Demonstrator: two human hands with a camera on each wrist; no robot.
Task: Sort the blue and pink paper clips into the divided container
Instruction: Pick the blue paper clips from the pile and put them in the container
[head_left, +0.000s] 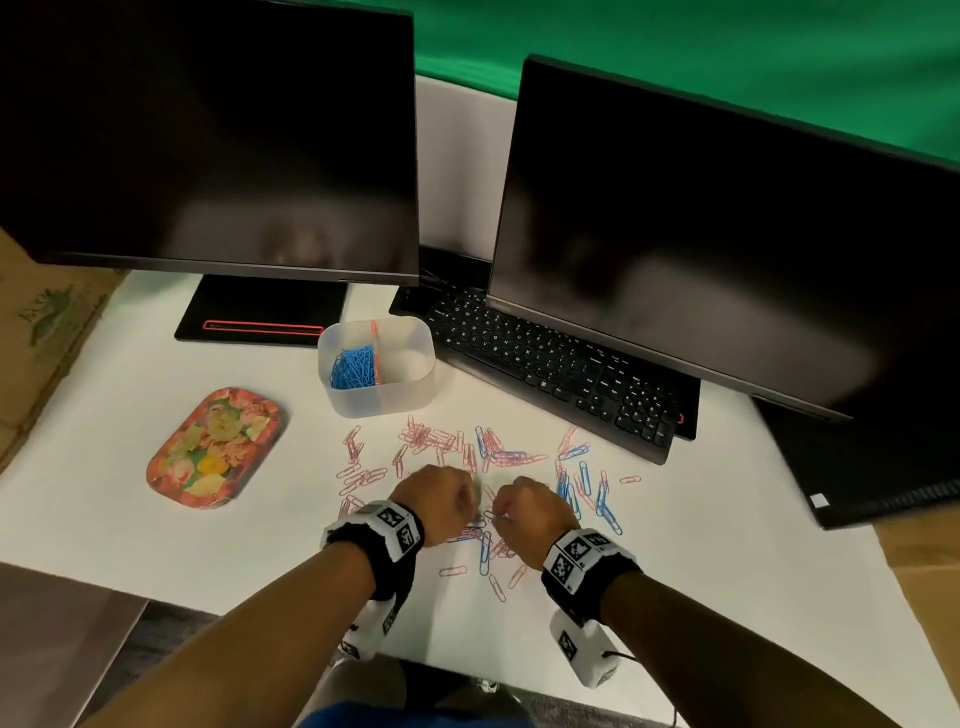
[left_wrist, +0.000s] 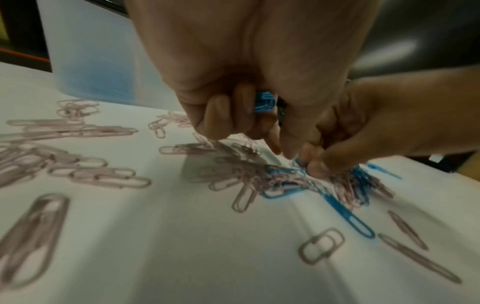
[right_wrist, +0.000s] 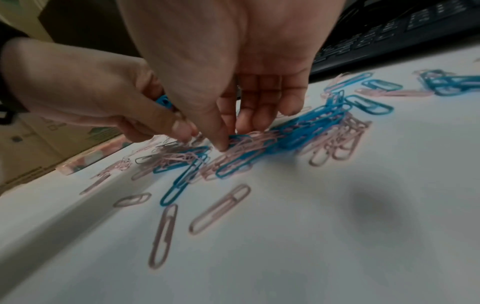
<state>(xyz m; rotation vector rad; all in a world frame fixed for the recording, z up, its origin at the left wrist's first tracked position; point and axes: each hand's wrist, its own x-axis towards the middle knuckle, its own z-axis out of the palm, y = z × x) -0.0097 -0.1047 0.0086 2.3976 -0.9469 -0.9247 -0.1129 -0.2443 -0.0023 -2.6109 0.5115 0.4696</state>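
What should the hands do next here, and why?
Probably lift the blue clip the right hand is picking from the mixed pile. The left hand already grips a bunch of blue clips, and the container holds blue only in its left compartment.

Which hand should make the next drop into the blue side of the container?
Left. The left hand already grips blue clips and is nearer the container; its blue compartment is on the left.

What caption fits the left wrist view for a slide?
Left hand holds blue clips in curled fingers while the right hand picks at a mixed pile.
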